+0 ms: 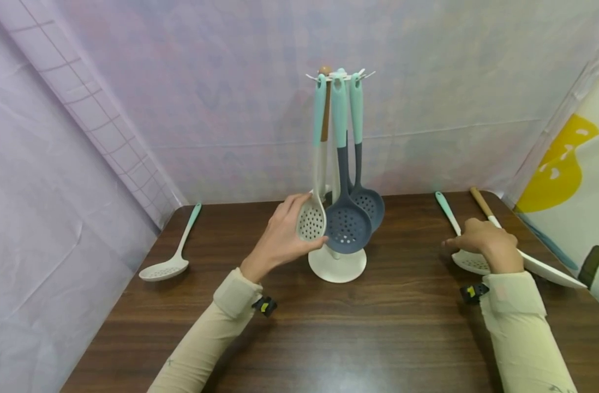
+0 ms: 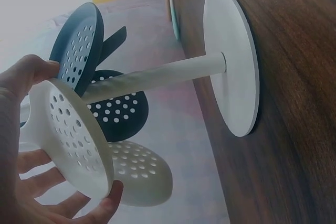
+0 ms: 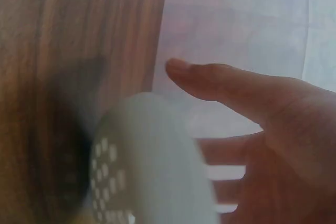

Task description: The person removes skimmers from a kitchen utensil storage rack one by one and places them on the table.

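Observation:
My left hand (image 1: 287,232) holds the bowl of a white slotted spoon (image 1: 311,221) by its rim, thumb on one side and fingers on the other. The spoon's mint handle hangs from the top of a white utensil stand (image 1: 324,268). Close beside it hangs a dark grey skimmer (image 1: 347,225), near my left thumb in the left wrist view. At the right, my right hand (image 1: 491,243) is over another white slotted spoon (image 1: 471,263) lying on the table. In the right wrist view its thumb (image 3: 215,80) is straight and apart from the spoon, with the other fingers partly hidden behind it.
A second dark slotted utensil (image 1: 371,203) and one with a wooden handle (image 1: 325,120) hang on the stand. Far left on the brown table (image 1: 339,338) lies a third white slotted spoon (image 1: 167,268). A white-headed, wooden-handled utensil (image 1: 550,268) lies near the right edge. Fabric (image 1: 231,109) hangs behind.

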{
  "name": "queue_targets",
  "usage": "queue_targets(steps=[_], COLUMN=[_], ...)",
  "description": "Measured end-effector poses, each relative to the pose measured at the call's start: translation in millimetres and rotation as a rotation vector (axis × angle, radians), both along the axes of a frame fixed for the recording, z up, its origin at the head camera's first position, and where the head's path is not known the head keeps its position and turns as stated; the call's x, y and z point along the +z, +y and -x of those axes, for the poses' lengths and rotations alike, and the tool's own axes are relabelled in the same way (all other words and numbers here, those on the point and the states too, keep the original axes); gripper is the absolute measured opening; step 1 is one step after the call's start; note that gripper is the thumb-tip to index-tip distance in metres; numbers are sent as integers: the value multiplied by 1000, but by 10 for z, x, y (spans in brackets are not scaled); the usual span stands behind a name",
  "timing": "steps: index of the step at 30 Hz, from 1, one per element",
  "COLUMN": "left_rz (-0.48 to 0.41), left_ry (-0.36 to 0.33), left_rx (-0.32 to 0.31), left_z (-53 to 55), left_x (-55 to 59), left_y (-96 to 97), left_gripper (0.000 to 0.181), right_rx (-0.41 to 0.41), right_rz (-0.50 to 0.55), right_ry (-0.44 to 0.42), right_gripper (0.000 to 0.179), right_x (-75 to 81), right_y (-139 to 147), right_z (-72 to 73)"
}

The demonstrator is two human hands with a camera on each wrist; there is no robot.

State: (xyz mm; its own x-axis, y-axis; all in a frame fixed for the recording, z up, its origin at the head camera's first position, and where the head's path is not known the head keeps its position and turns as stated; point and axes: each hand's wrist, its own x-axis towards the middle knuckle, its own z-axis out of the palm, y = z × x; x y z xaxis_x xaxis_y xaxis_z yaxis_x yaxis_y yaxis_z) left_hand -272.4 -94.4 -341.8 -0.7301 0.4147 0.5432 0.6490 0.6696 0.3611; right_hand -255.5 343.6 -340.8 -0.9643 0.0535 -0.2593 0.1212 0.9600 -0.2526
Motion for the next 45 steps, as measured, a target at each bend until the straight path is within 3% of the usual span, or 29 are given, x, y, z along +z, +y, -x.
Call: queue_targets(steps=[9, 20, 27, 38, 45], left_rz=[-2, -7, 27, 228, 345], left_ry=[31, 18, -42, -236, -199], left_rx=[-7, 38, 138, 354, 427], left_z=[-17, -99, -154, -253, -221], left_x=[48, 100, -53, -284, -339], left_y=[-26, -244, -629, -1329, -1678], left_gripper=[95, 92, 92, 93, 79], right_rx=[153, 215, 300, 365, 386], right_rz=[43, 242, 331, 373, 312], right_ry=[251, 570, 620, 619, 712], right_gripper=[73, 48, 43, 41, 38], right_x=[135, 301, 417, 482, 538], right_y=[-242, -812, -1119, -1334, -1407], right_z=[44, 4, 141, 251, 274])
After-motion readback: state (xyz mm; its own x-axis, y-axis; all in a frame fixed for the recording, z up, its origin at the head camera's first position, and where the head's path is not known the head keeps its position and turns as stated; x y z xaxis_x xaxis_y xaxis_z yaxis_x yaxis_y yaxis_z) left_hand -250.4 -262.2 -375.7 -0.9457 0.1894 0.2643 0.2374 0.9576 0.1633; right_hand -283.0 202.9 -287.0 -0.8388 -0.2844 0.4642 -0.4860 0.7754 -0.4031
